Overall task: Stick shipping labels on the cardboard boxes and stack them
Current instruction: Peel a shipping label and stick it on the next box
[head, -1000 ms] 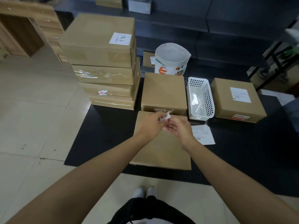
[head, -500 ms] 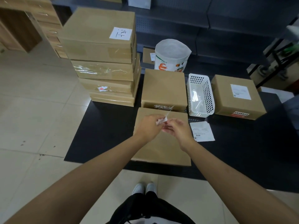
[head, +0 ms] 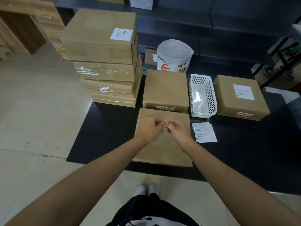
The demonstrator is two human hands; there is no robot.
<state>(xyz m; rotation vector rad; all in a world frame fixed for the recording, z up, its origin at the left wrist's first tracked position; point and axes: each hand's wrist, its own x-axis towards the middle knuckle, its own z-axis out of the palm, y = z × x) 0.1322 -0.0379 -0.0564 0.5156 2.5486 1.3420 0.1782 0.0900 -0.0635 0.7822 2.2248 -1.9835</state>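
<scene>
A black mat (head: 105,128) covers part of a pale tiled floor (head: 32,111), dark shelving behind; bare mat lies open to the right, past a loose label (head: 204,132); a stack (head: 104,62) of boxes stands at the mat's left edge; over the nearest box (head: 162,150), left hand (head: 149,128) and right hand (head: 176,130) pinch a thin pale strip (head: 168,118), seemingly label backing.

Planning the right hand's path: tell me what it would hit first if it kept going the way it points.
The right hand points left toward the left hand, so it would likely meet that hand's fingers first, both pinching the label. Depth is unclear.
</scene>
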